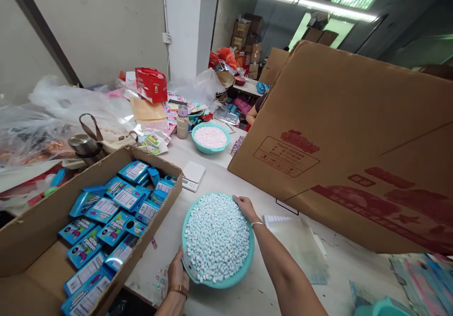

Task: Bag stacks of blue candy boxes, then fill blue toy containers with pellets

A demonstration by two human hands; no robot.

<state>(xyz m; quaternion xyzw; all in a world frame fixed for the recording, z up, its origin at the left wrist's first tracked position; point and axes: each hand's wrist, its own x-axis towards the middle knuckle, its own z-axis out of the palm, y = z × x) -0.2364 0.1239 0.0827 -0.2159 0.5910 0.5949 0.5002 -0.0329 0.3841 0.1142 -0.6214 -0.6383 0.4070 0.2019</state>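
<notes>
At the near edge we see our left hand (178, 273) curled on the near rim of a teal bowl (247, 259), its grip closed on that rim; the fingers under the bowl are hidden. Our right hand (246, 207), a thin bracelet at the wrist, rests on the far rim, fingers bent over the edge and touching the white pellets (216, 236) heaped inside. The bowl sits on the pale surface (219, 174), near the middle of the view.

To the near left lies an open cardboard box (31, 240) holding blue packets (102, 212) stacked loosely; their print is too small to read. Its near corner is cut off by the frame. Just right of the bowl lies a clear plastic sheet (300, 245).

A large brown carton (354, 132) looms on the right, tilted, hiding whatever lies behind it; its right end runs out of view.

Farther off sit a small white scale (193, 175), then a second teal bowl (211, 139) of white pellets beside a small flask (182, 122). At the far left, crumpled plastic bags (53, 113) blur their contents. Another person's arm (253, 113) peeks past the carton, mostly hidden.
</notes>
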